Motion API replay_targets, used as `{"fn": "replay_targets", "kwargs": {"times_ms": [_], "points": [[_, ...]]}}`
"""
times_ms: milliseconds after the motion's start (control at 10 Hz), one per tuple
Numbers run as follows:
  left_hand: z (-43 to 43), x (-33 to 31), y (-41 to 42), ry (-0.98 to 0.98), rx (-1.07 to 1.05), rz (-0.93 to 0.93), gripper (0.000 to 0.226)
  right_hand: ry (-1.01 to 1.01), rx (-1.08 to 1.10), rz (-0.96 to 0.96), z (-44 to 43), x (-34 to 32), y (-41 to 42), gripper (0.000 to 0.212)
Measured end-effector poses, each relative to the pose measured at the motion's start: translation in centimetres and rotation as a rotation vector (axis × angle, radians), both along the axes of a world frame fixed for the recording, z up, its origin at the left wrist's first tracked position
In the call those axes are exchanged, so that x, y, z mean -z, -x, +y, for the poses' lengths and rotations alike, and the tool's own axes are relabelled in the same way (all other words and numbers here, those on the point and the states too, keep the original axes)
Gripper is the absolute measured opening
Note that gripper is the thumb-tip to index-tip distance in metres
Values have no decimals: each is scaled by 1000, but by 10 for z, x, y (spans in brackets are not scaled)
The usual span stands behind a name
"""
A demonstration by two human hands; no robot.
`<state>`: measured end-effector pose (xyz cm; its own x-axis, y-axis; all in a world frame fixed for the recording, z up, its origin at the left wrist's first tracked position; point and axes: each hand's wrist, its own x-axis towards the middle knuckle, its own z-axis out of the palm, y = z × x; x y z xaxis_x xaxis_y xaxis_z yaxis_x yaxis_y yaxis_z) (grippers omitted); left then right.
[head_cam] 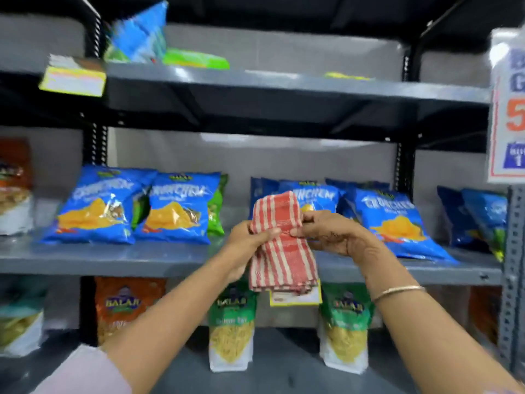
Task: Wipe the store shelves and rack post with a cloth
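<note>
A folded red-and-white striped cloth (281, 245) hangs in front of the middle grey shelf (119, 260). My left hand (247, 243) grips its left edge and my right hand (332, 231) pinches its right edge, both at mid-height of the cloth. The cloth is held in the air and its lower end drapes over the shelf's front edge. A perforated grey rack post (514, 274) stands at the far right. The upper grey shelf (284, 86) runs across above my hands.
Blue chip bags (96, 206) lie on the middle shelf to both sides of my hands. Green and orange snack packs (231, 325) stand on the lower shelf. A price tag (295, 297) hangs under the cloth. A white offer sign (508, 109) hangs at right.
</note>
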<state>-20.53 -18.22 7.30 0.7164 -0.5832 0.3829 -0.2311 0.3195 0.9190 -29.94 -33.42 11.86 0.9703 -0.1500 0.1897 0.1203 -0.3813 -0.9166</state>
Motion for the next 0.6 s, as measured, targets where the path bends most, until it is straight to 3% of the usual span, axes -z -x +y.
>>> {"fn": "replay_targets", "kwargs": {"times_ms": [100,200,300,400,500,600], "points": [[0,-24,-49,-15,-134,80,27,-159,56,-21,12,-12,-51,16],[-4,-29,-87,-152,-347,30,28,-203,182,-25,17,-5,-99,27],[-9,-19,-109,-490,-565,-114,64,25,355,1,9,20,-149,31],[-15,-5,-120,-783,-622,-302,66,446,500,19,8,42,-169,33],[-21,2,-123,-862,-656,-422,57,573,526,-40,13,51,-164,30],[-17,-2,-125,-918,-804,-474,81,494,500,-175,13,26,-155,10]]}}
